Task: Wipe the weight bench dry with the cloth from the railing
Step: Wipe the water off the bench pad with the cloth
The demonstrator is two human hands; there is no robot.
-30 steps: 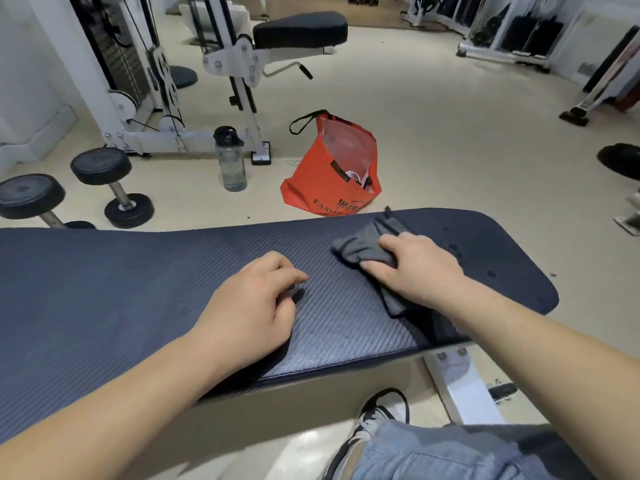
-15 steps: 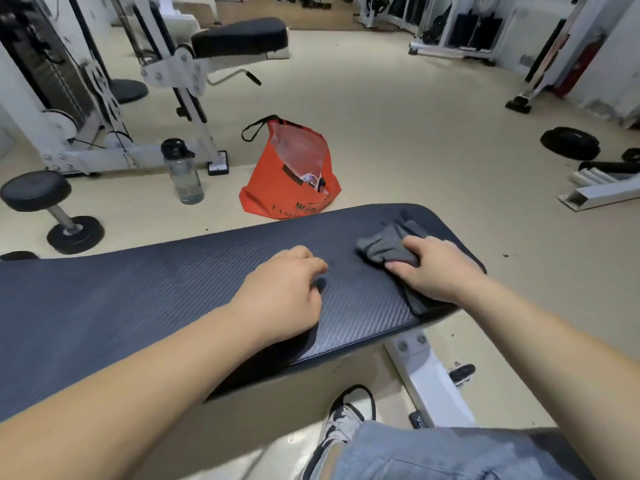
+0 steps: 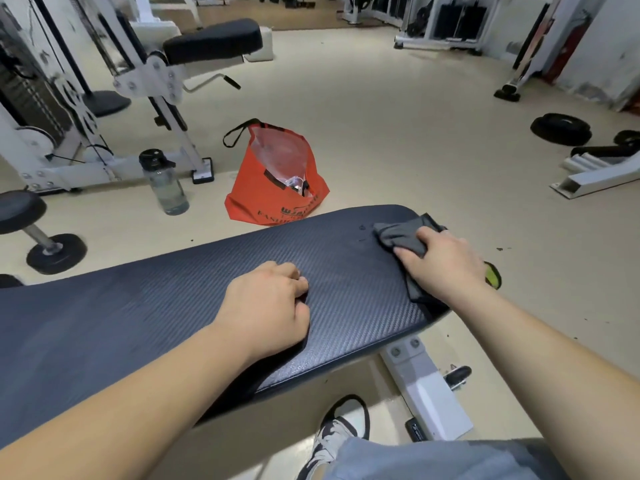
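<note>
The dark textured weight bench pad [image 3: 138, 323] runs across the view from lower left to its rounded right end. A grey cloth [image 3: 398, 233] lies bunched on that right end, partly draped over the near edge. My right hand [image 3: 440, 265] presses down on the cloth and grips it. A few small dark droplets show on the pad just left of the cloth. Near the middle of the pad, my left hand [image 3: 270, 303] rests as a loose fist, holding nothing.
An orange bag [image 3: 273, 188] and a clear water bottle [image 3: 164, 183] stand on the floor beyond the bench. A white machine [image 3: 152, 84] with a black seat is at far left; weight plates [image 3: 561, 128] lie at right. The bench's white leg [image 3: 426, 393] and my shoe [image 3: 339, 431] are below.
My right hand has slid the cloth to the right, out to the bench's rounded end. The left hand stays resting on the pad. The view has turned rightward.
</note>
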